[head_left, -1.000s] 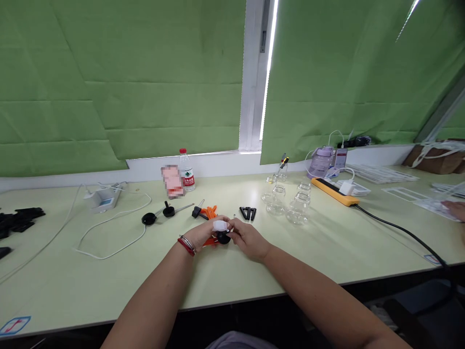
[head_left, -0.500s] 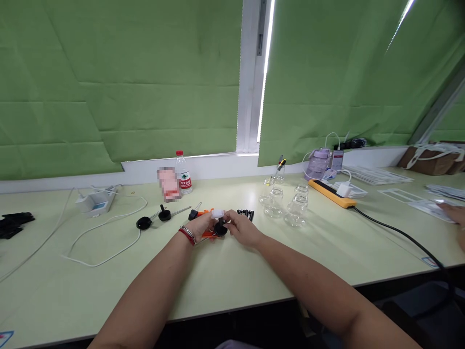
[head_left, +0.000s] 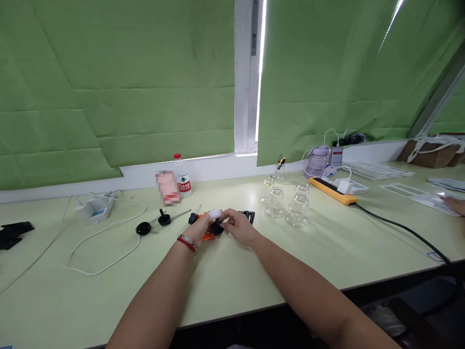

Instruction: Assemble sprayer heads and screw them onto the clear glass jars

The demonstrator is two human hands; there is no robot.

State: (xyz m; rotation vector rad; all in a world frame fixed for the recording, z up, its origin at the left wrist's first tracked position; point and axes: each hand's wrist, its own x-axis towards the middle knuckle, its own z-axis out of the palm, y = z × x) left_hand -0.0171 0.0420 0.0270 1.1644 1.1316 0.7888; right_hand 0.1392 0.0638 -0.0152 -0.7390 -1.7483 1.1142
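The water bottle (head_left: 184,183) stands upright toward the back of the table (head_left: 225,295). Nearer the wearer than the bottle and a little to its right, the left hand (head_left: 204,227) grips a black round piece (head_left: 217,227), its fingers mostly hidden behind what it holds. Something white (head_left: 215,214) lies over its thumb, whether wrap or separate part I cannot tell. The right hand (head_left: 238,227) meets it there, fingers bent and fingertips at the black piece's edge; whether they pinch it or only touch it cannot be made out. Orange parts (head_left: 209,236), largely covered by the left hand, show below and beside it, so their shape is unclear.

Also to the bottle's right, short black pieces (head_left: 250,216) are partly blocked by the right hand; farther right, clear glass vessels (head_left: 298,213) overlap, their outlines hard to separate. To the bottle's near left lie two black discs with thin rods (head_left: 164,218). Just left of the bottle, a pink object (head_left: 168,186) is pixelated beyond reading. Far right of the bottle, another person's hand (head_left: 454,204) is cut off by the frame; far left, dark items (head_left: 16,233) are cropped too.
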